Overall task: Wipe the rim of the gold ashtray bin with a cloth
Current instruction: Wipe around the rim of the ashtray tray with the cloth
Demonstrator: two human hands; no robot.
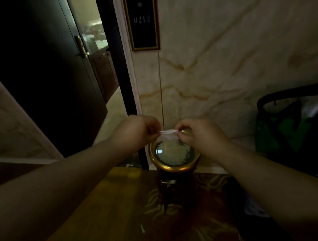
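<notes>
Marble wall (225, 59), plaque (141, 20) reading 0212, hands (136, 130) (198, 134) pinching cloth (167, 134)

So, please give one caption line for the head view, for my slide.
Both hands, left hand and right hand, stretch a small white cloth above the round gold-rimmed ashtray bin.

Two bare forearms reach forward from the near corners and converge at the centre. The left hand (136, 130) is curled, its fingertips pinched together. The right hand (200, 134) faces it close by, knuckles up, thumb and fingers also pinched shut.
</notes>
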